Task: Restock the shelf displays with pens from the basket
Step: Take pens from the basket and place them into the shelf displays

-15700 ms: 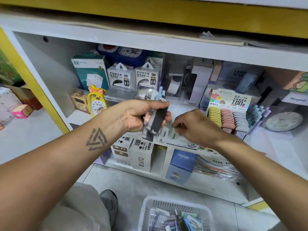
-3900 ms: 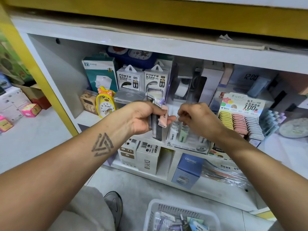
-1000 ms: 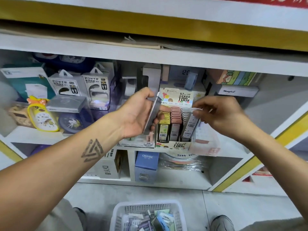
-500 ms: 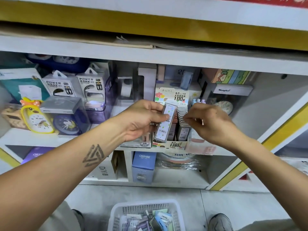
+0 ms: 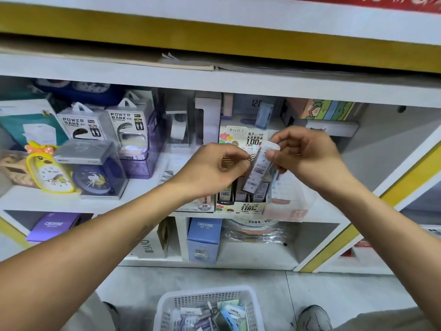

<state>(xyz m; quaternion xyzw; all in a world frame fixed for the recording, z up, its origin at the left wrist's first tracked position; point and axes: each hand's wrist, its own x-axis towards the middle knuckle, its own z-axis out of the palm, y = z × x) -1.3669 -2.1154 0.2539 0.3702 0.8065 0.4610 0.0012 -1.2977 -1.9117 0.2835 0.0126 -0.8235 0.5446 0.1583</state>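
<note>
Right hand (image 5: 307, 156) pinches lead case (image 5: 259, 168) near its top

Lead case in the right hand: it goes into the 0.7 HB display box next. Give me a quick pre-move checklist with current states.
1. Right hand grips the lead case: ok.
2. Case is over the display box: ok.
3. Case upright for insertion: not ok, tilted.
4. Free slot in the box: cannot tell, hands hide it.
5. Left hand clear of the drop path: not ok, its fingers sit beside the case.
6. Basket holds more stock: ok.
</note>
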